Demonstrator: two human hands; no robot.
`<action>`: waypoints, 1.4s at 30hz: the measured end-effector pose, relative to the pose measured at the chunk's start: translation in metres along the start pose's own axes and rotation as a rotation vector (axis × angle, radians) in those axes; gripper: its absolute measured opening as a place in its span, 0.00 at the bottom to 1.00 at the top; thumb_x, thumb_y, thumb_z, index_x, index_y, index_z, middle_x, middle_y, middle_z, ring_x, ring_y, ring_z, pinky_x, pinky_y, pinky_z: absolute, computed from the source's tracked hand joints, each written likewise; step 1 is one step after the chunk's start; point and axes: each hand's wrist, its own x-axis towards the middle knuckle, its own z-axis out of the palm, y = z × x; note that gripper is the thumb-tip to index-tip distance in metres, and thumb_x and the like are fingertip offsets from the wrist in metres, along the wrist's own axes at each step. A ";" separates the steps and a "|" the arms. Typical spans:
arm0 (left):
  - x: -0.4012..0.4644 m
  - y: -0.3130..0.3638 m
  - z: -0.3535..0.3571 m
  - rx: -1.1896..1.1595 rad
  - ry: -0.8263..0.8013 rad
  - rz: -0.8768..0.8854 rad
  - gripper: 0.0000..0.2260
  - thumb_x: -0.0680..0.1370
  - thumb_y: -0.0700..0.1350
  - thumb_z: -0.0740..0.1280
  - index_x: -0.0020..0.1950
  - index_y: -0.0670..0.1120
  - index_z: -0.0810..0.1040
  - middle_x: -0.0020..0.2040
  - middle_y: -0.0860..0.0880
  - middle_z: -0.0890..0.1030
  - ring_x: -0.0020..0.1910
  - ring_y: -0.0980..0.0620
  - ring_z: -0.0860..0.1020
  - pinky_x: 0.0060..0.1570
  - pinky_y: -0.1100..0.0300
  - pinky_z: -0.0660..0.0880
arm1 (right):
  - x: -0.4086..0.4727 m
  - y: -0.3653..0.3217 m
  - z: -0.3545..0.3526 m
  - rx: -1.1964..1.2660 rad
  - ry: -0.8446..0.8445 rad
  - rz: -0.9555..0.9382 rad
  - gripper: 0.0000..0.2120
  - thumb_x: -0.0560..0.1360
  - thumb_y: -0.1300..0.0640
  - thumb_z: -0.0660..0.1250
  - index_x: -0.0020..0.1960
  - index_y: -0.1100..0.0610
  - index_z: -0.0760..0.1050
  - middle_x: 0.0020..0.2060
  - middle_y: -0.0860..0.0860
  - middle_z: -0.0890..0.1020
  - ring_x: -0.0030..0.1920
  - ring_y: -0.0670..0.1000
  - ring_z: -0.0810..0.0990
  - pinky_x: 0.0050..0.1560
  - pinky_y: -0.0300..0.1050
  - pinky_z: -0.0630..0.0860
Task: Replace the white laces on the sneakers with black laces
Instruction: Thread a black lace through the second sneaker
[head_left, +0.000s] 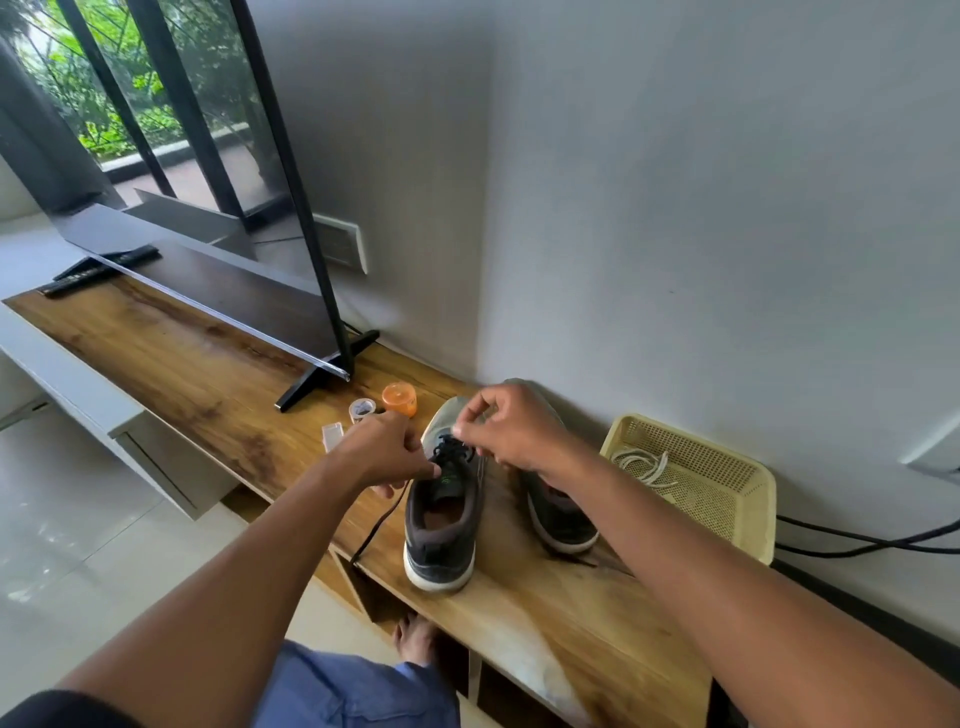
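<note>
Two sneakers: I see both on the wooden cabinet top (218, 384) at lower centre of the head view, the near sneaker (441, 519) left of the far sneaker (558, 512), heels toward me.
Black lace: the black lace (451, 451) already crosses the near sneaker's forward eyelets; one loose end trails down past the cabinet edge toward lower centre.
Left hand: my left hand (387, 452) has its fingers curled at the sneaker's left eyelet row, pinching what I judge to be the lace there.
Right hand: my right hand (514, 431), just above the toe, has thumb and forefinger pressed together on something thin; I take it for the other lace end, though it is too small to be sure.
White laces: a coil of white laces (641, 465) lies in the yellow basket (727, 514) at right of centre.
Step in hand: threading black lace up the near sneaker, partway along.
Next move: I judge it calls for feeding the pinched end through the next open eyelet and pulling both sides even.
Far sneaker: its lacing is hidden behind my right wrist.
</note>
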 end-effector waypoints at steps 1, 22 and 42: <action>-0.002 0.004 -0.001 0.020 0.049 0.045 0.10 0.75 0.51 0.78 0.49 0.50 0.80 0.44 0.49 0.84 0.36 0.51 0.86 0.33 0.60 0.82 | -0.002 -0.012 -0.006 0.151 -0.018 -0.009 0.06 0.76 0.54 0.76 0.47 0.55 0.83 0.31 0.48 0.83 0.27 0.43 0.77 0.30 0.40 0.74; -0.020 0.040 -0.018 -0.746 0.223 0.091 0.10 0.84 0.46 0.68 0.49 0.46 0.88 0.41 0.45 0.84 0.31 0.54 0.76 0.28 0.63 0.71 | -0.022 -0.106 -0.064 0.669 -0.018 -0.402 0.17 0.77 0.70 0.57 0.58 0.66 0.81 0.47 0.64 0.86 0.46 0.63 0.87 0.50 0.54 0.83; -0.011 0.021 -0.007 -0.113 0.028 -0.137 0.10 0.74 0.44 0.80 0.49 0.41 0.83 0.39 0.42 0.87 0.36 0.48 0.87 0.36 0.54 0.85 | -0.006 -0.066 -0.051 -0.055 0.473 -0.518 0.12 0.81 0.63 0.68 0.62 0.55 0.84 0.39 0.43 0.82 0.32 0.38 0.78 0.33 0.29 0.70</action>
